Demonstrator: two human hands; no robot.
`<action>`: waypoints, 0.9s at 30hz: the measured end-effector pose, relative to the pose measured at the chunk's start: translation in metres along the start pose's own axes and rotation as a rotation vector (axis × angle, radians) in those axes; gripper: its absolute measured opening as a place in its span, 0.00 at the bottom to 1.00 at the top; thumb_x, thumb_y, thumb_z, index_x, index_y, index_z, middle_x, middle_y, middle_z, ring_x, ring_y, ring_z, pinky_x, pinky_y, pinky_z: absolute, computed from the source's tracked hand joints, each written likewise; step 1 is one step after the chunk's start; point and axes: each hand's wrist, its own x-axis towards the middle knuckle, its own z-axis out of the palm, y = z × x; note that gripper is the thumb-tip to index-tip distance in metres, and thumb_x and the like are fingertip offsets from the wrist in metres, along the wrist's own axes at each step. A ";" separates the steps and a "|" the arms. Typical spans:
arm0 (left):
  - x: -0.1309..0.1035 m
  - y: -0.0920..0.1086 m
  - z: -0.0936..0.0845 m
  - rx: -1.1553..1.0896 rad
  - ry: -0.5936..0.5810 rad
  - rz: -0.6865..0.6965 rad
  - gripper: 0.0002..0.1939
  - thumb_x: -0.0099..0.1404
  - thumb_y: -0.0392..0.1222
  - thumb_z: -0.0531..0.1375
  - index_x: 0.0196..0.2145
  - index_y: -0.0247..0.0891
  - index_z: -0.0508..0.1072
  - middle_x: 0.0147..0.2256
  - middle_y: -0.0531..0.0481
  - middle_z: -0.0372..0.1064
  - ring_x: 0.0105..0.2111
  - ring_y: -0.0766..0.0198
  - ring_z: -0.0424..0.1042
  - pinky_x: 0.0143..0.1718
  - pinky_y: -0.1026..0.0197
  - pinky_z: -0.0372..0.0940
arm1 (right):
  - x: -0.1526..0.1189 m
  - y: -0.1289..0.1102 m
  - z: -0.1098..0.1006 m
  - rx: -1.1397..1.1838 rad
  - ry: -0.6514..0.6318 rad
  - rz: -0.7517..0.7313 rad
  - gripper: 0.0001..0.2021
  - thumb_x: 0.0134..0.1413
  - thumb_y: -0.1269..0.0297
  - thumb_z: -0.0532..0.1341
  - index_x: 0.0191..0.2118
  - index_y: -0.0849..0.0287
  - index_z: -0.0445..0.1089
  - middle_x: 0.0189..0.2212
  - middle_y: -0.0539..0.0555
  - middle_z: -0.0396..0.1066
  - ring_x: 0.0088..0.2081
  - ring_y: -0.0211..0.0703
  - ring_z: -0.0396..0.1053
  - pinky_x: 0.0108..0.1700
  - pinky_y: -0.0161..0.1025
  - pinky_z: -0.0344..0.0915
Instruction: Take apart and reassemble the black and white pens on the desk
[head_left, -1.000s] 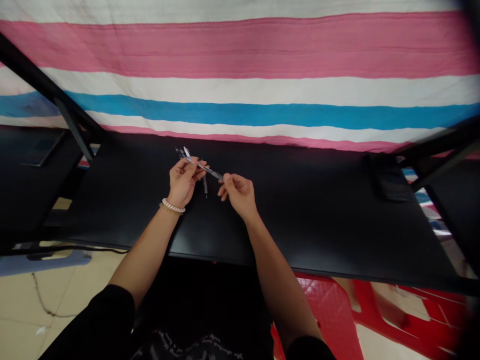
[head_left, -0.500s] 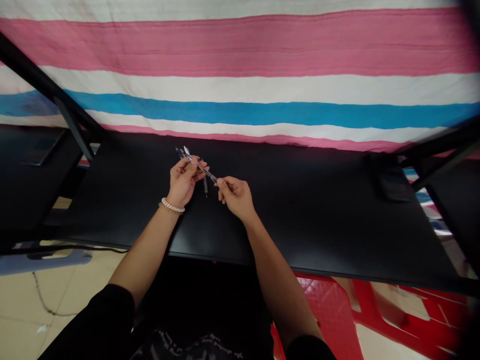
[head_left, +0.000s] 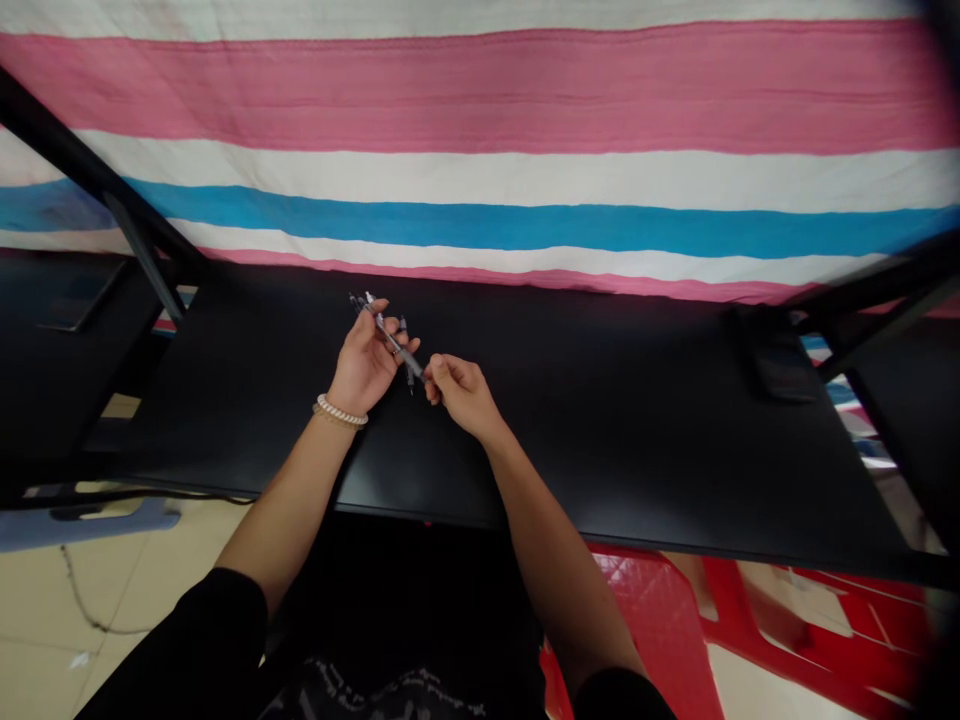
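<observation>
A slim grey and clear pen [head_left: 406,357] slants between my hands above the black table [head_left: 637,430]. The fingers of my right hand [head_left: 463,392] pinch its lower end. My left hand [head_left: 365,362], palm up with a white coiled band at the wrist, has its fingers loosely spread, and the pen's upper part lies across them. Another pen [head_left: 410,378] shows its tip below the left fingers, and a dark pen end [head_left: 355,299] pokes out beyond them; how these rest is partly hidden.
A dark phone-like object [head_left: 784,365] lies at the table's right. Striped cloth [head_left: 480,180] hangs behind the table, with black metal frame bars at both sides. A red plastic stool [head_left: 652,610] stands below the front edge. Another flat dark device [head_left: 84,300] is at far left.
The fingers of my left hand have loosened from a pinch on the pen and spread. The right hand has moved slightly left and down with the pen's lower end.
</observation>
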 end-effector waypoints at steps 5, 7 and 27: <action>-0.003 0.013 -0.004 -0.108 0.008 -0.090 0.28 0.72 0.63 0.51 0.22 0.41 0.64 0.15 0.58 0.48 0.13 0.70 0.50 0.15 0.64 0.55 | 0.002 0.004 -0.001 -0.042 0.085 -0.017 0.28 0.61 0.33 0.55 0.31 0.55 0.68 0.20 0.47 0.67 0.21 0.34 0.64 0.26 0.34 0.60; -0.006 0.017 -0.004 -0.121 0.007 -0.104 0.30 0.73 0.64 0.48 0.19 0.41 0.57 0.14 0.58 0.43 0.13 0.71 0.45 0.14 0.64 0.50 | 0.002 0.005 -0.001 -0.063 0.096 -0.027 0.27 0.62 0.34 0.56 0.31 0.56 0.68 0.20 0.47 0.67 0.20 0.34 0.63 0.26 0.35 0.59; -0.002 0.050 -0.025 -0.311 0.126 0.022 0.27 0.75 0.60 0.42 0.28 0.40 0.64 0.15 0.60 0.42 0.13 0.70 0.42 0.14 0.64 0.42 | 0.002 0.016 0.001 -0.209 0.125 -0.090 0.18 0.67 0.43 0.55 0.43 0.54 0.67 0.21 0.45 0.66 0.24 0.38 0.65 0.31 0.38 0.63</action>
